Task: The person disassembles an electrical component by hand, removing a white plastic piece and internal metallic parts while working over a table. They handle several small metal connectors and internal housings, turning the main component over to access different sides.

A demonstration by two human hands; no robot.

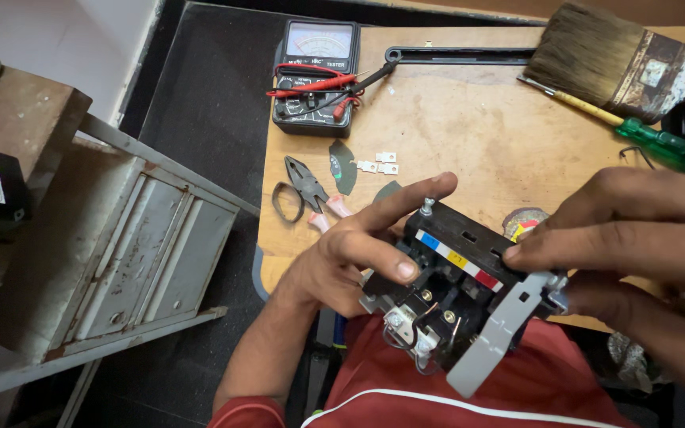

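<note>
I see both hands gripping a black contactor block [457, 277] over the near edge of the bench [469, 135], above the lap. Left hand [350, 254] clamps its left side, index finger along the top, thumb on the front. Right hand [636, 246] pinches the right end by the grey metal bracket [497, 337]. Pliers [307, 190] lie near the left edge, multimeter [315, 75] at the far left corner.
</note>
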